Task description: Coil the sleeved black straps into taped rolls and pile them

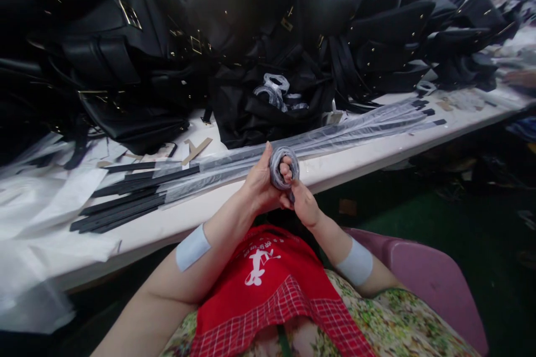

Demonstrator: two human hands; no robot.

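Note:
In front of my red apron I hold a rolled-up strap in cloudy plastic film (pixel 275 172), wound into a tight ring. My left hand (pixel 260 183) cups the ring from the left, thumb pointing up. Fingertips show through the hole of the ring, and my right hand (pixel 306 204) closes on its lower right side. Just behind lie several long black straps (pixel 125 203) along the table, their middles sleeved in clear film. Beyond them an open black bag (pixel 243 117) holds several similar film-wrapped rolls (pixel 272 92).
Black handbags (pixel 268 5) with gold-coloured fittings are piled across the back of the white table (pixel 347 164). White plastic sheets (pixel 37 217) hang over the left edge. Brown card strips (pixel 196 150) lie near the straps. A purple chair (pixel 431 279) is at my right.

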